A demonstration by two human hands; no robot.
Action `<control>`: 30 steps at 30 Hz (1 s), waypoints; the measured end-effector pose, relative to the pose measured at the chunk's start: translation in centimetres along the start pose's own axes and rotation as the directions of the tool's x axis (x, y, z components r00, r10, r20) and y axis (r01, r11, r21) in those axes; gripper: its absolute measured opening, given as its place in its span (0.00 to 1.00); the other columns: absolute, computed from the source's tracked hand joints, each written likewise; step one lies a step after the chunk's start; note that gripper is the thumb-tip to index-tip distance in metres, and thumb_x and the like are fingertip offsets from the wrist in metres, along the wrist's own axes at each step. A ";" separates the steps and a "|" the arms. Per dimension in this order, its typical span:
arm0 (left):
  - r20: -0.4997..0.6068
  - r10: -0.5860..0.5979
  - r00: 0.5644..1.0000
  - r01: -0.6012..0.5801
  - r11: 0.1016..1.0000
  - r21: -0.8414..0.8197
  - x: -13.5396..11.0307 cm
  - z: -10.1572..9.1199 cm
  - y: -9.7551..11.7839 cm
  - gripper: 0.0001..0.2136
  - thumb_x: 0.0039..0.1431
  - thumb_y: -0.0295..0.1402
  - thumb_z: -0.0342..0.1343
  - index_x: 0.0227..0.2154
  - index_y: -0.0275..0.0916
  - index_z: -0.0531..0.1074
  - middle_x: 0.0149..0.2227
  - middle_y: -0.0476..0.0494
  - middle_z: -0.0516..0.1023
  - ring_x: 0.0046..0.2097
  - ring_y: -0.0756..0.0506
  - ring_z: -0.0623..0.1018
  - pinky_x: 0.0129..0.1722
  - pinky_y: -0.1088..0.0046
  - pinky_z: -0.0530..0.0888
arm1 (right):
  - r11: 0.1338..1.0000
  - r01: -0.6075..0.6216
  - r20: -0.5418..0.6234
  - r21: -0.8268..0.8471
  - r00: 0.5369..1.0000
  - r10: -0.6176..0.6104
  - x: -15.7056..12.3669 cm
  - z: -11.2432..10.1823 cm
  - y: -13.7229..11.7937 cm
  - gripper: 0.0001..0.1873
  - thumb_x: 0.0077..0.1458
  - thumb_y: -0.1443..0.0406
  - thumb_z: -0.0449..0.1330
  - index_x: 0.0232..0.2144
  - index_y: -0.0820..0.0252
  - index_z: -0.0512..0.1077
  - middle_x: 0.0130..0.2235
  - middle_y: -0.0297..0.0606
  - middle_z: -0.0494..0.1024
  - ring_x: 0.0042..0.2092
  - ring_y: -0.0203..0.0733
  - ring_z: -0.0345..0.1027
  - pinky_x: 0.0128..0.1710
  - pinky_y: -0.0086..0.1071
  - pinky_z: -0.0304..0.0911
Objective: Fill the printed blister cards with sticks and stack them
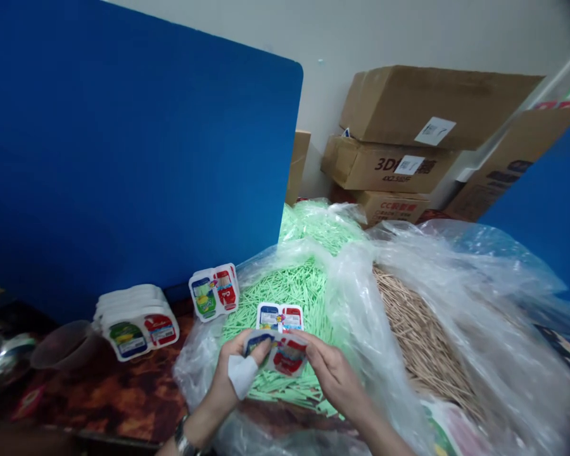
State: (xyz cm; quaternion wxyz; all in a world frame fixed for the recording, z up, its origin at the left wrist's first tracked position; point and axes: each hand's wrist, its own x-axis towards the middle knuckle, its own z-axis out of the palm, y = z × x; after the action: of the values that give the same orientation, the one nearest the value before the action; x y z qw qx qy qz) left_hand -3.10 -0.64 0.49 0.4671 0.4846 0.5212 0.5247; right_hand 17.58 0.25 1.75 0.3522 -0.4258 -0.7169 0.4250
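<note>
My left hand (244, 361), with a white wrapping at the base of the thumb, pinches the left side of a small two-part printed pack (289, 356). Its left half is blue, its right half red. My right hand (330, 370) has its fingers closed on the pack's right edge. Just behind, a similar pack (279, 315) lies on a heap of thin green sticks (285, 285) in an opened clear plastic bag. Further left, a few more such packs (215, 292) rest against the bag's edge. What is inside the held pack is too blurred to tell.
A stack of packs (140, 332) stands at left beside a clear plastic bowl (61, 347) and shiny metal ware (7, 358). Brown sticks (418, 335) fill another plastic bag on the right. A blue partition (137, 145) rises behind; cardboard boxes (408, 104) are piled at the back.
</note>
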 end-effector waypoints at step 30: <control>-0.330 0.609 0.721 0.009 0.468 0.884 12.1 -10.5 -3.8 0.26 0.58 0.40 0.53 0.56 0.29 0.64 0.57 0.24 0.63 0.59 0.28 0.61 0.55 0.47 0.60 | 0.561 -0.230 -0.135 -0.795 0.969 0.206 10.9 -1.4 6.8 0.08 0.62 0.64 0.49 0.37 0.55 0.68 0.35 0.38 0.76 0.36 0.41 0.70 0.32 0.29 0.54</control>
State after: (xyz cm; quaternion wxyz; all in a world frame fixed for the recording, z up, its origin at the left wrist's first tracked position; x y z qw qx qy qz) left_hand -14.74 10.47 -2.92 -0.1287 0.5384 0.7245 0.4107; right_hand 16.65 12.51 -2.32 0.0758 -0.6295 -0.7681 0.0893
